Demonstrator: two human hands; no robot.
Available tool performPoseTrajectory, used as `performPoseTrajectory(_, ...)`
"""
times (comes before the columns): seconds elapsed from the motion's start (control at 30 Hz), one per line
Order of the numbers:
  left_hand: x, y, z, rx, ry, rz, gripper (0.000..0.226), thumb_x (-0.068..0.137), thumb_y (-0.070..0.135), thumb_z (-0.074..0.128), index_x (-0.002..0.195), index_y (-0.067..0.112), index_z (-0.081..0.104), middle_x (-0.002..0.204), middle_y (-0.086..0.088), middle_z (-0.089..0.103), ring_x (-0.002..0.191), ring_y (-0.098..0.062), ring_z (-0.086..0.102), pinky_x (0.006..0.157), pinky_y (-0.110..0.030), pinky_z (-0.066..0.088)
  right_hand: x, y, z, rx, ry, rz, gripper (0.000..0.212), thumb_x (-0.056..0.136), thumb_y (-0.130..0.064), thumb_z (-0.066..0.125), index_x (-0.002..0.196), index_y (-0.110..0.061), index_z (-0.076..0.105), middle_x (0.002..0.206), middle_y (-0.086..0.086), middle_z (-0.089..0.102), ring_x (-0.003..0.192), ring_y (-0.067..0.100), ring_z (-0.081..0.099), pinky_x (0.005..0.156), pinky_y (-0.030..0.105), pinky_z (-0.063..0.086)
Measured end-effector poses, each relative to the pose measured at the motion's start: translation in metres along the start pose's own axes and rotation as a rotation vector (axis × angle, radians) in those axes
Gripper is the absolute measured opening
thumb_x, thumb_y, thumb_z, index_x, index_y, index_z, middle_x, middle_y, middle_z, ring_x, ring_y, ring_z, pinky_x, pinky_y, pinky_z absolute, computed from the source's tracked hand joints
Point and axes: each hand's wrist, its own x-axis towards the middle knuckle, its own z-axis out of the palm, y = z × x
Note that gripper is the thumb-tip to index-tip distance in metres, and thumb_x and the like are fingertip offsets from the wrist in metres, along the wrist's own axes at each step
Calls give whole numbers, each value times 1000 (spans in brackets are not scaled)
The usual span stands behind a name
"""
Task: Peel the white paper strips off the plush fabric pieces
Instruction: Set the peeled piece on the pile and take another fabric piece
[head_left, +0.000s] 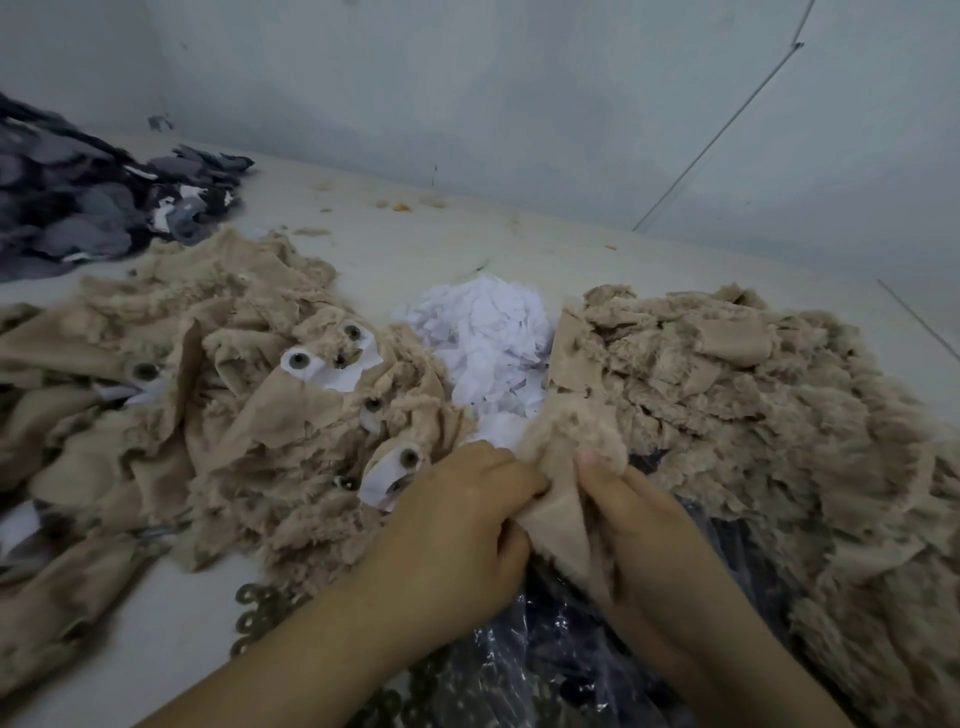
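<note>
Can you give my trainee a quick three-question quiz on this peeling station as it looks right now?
1. True or false: both hands grip one tan plush piece.
2. Where is the heap of peeled white paper? A) between the two tan piles B) on the dark grey pile
3. Which tan pile shows pieces with paper strips on them?

Key: 1 true, left hand and right hand; 2 A; 3 the left tan pile, not the right tan pile.

Pale grey wall (519, 93), white tabletop (441, 244), dim light
</note>
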Motion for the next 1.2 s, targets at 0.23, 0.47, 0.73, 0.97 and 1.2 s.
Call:
performPoseTrajectory(0.23, -3, 12, 2, 37, -164, 82, 18, 78, 3, 55, 82, 14, 70, 77, -1, 57, 73, -21, 47, 64, -37, 42, 0, -5, -15, -321, 70, -138, 15, 95, -9, 62, 101, -14, 74, 99, 16, 76, 94, 35, 73, 78, 47, 58)
performPoseTrajectory(0.47, 1, 8, -5, 176, 46, -63, 26, 73, 5, 44, 73, 5, 70, 76, -6, 50, 67, -21, 49, 48, -39, 45, -3, -11, -15, -414, 71, -242, 18, 86, -23, 75, 86, -5, 75, 86, 26, 73, 81, 48, 70, 74, 59, 60)
performPoseTrajectory(0.73, 3, 1, 3, -198, -53, -421, 29, 87, 1, 56, 60, 13, 57, 73, -3, 54, 70, -14, 53, 63, -31, 42, -9, -9, -8, -490, -67, -151, 14, 91, -21, 69, 81, -14, 76, 77, 13, 74, 72, 24, 71, 63, 30, 57)
performPoseTrajectory(0.97, 4, 5, 2, -243, 160, -436, 26, 85, 22, 71, 64, 7, 64, 61, -6, 57, 54, -5, 47, 52, -22, 39, -11, -8, -7, -359, -117, -98, 16, 96, -20, 63, 101, -15, 76, 101, 12, 77, 98, 29, 74, 89, 48, 59)
performPoseTrajectory(1.2, 11, -1, 3, -274, 304, -518, 25, 88, 23, 68, 64, 16, 69, 61, 6, 61, 55, -2, 52, 55, -17, 36, -7, -12, -11, -356, -36, -139, 31, 81, -43, 62, 93, -22, 80, 98, 10, 78, 95, 26, 75, 92, 49, 56)
